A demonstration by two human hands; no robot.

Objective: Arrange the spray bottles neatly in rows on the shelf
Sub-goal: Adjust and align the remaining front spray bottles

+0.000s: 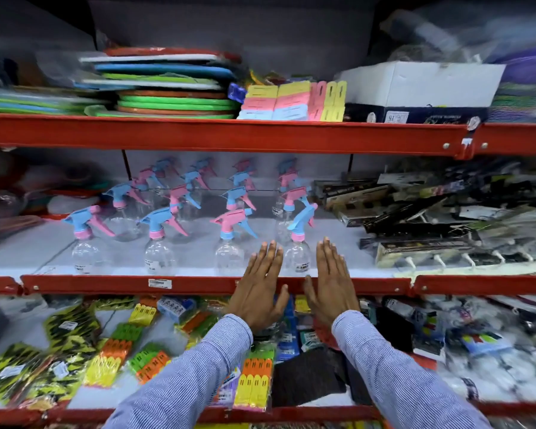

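Several clear spray bottles with pink and blue trigger heads stand in rows on the white middle shelf [44, 249]. The front right bottle [297, 252] has a blue trigger and pink collar and stands between my two hands. My left hand [260, 289] is flat with fingers together, just left of that bottle. My right hand [331, 283] is flat just right of it. Neither hand grips the bottle. Other front bottles stand to the left: one with a pink head [229, 252], one with a blue head [159, 252], and another [85, 252] at the far left.
A red shelf rail [136, 284] runs along the front edge. Black boxed items [430, 218] are piled to the right of the bottles. Stacked coloured mats [174, 88] lie on the upper shelf. Packs of coloured clips [112, 357] fill the lower shelf.
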